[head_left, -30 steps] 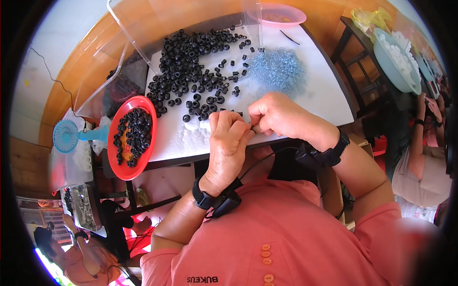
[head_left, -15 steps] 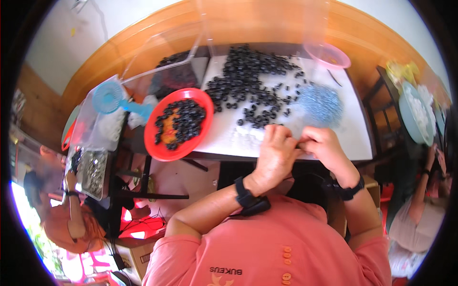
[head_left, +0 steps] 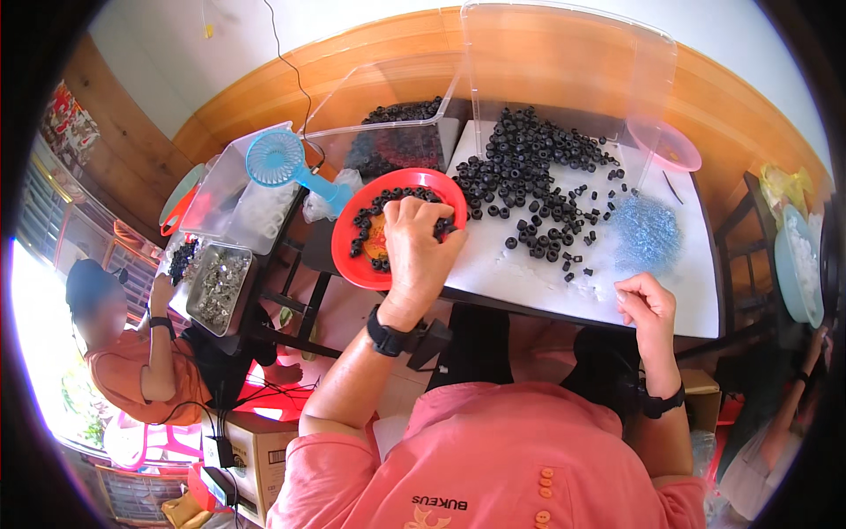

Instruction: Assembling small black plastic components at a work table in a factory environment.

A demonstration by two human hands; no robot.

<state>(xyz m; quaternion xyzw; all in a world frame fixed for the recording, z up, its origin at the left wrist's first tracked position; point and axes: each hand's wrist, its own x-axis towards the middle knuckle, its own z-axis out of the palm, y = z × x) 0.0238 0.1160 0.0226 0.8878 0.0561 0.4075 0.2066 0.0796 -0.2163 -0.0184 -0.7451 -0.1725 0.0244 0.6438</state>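
Over the red dish (head_left: 341,242) is my left hand (head_left: 416,247), its fingers bent down among small black ring-like parts; the fingertips are partly hidden, so what they hold does not show. My right hand (head_left: 649,310) is by the near edge of the white tabletop (head_left: 696,273), thumb and fingers pinched together; anything between them is too small to make out. Many black parts (head_left: 538,145) are heaped and scattered across the tabletop. Beside them, beyond my right hand, lies a pile of fine bluish, shiny pieces (head_left: 648,234).
A clear bin (head_left: 397,132) of black parts stands behind the dish, near a blue hand fan (head_left: 275,160). Far right are a pink bowl (head_left: 679,145) and a pale blue basin (head_left: 797,264). At left, another person (head_left: 145,361) sits by a tray of metal parts (head_left: 220,286).
My left hand has moved left, away from my right hand, to the red dish. My right hand remains near the table edge. The whole view has shifted.
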